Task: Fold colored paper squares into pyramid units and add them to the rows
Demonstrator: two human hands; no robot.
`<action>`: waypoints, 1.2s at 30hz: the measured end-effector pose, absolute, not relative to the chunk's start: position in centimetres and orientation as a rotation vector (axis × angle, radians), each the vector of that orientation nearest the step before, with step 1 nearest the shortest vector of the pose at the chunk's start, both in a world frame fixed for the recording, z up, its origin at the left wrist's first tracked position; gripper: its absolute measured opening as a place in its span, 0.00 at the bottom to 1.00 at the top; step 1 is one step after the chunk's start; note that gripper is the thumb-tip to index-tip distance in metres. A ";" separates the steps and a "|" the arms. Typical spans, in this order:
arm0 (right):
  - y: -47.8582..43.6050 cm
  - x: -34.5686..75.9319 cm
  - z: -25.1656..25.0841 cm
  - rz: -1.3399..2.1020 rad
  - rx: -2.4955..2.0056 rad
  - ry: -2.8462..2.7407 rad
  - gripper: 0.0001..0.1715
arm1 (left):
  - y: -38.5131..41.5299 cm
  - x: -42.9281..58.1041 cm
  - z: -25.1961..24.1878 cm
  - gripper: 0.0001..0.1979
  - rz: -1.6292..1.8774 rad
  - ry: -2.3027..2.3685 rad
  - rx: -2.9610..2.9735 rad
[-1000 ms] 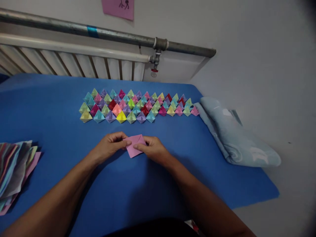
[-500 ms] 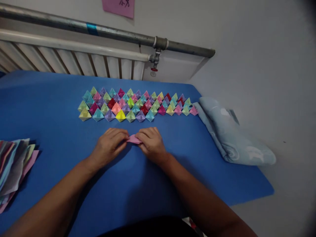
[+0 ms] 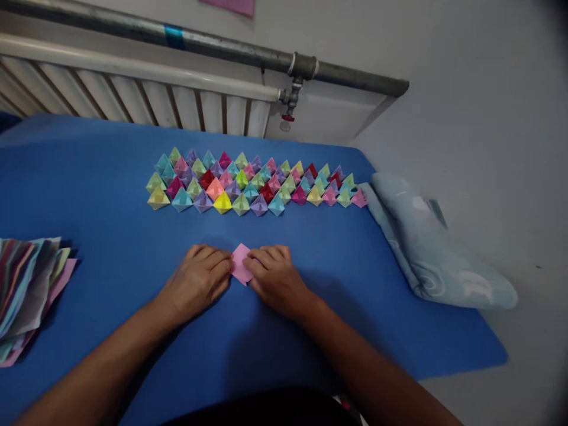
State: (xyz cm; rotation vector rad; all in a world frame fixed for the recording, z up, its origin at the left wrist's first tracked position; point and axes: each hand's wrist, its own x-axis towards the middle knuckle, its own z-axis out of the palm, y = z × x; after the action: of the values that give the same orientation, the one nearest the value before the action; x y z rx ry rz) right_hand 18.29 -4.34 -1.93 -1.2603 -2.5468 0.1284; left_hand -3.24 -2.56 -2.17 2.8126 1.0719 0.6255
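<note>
A small pink folded paper (image 3: 241, 264), diamond-shaped from above, is between my two hands over the blue surface. My left hand (image 3: 202, 277) pinches its left corner, fingers closed. On the opposite corner my right hand (image 3: 275, 275) grips it, thumb and fingers together and partly covering that side. Beyond the hands stand rows of small folded paper boats (image 3: 222, 203) in many colours, packed close together.
On the left lies a stack of coloured paper sheets (image 3: 31, 290). A folded light-blue blanket (image 3: 421, 248) sits at the right edge of the blue surface (image 3: 110, 236). Behind are a white radiator (image 3: 177, 106), a metal pipe (image 3: 231, 50) and a red-handled valve (image 3: 288, 117).
The pink paper has gone from a thin, edge-on shape to a diamond facing up. Both hands still hold it, slightly lower in view. The camera view has shifted a little.
</note>
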 end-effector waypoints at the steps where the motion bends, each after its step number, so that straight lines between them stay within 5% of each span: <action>1: -4.5 18.5 -1.9 0.169 -1.273 -2.515 0.12 | -2.5 -3.3 -2.1 0.11 0.638 1.067 2.814; 12: -3.5 19.7 -2.1 0.605 -1.412 -2.110 0.05 | -1.5 -3.5 -2.3 0.10 0.720 1.105 2.543; 36: -2.7 18.3 -1.7 0.586 -1.719 -2.004 0.10 | -0.8 -2.2 -2.7 0.17 0.521 1.441 2.524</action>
State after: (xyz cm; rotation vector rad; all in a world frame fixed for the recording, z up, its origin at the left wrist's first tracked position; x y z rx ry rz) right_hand 18.28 -2.73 -1.74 -1.7185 -2.0044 0.5864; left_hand -2.22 -0.82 -2.72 2.5240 1.4406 0.5213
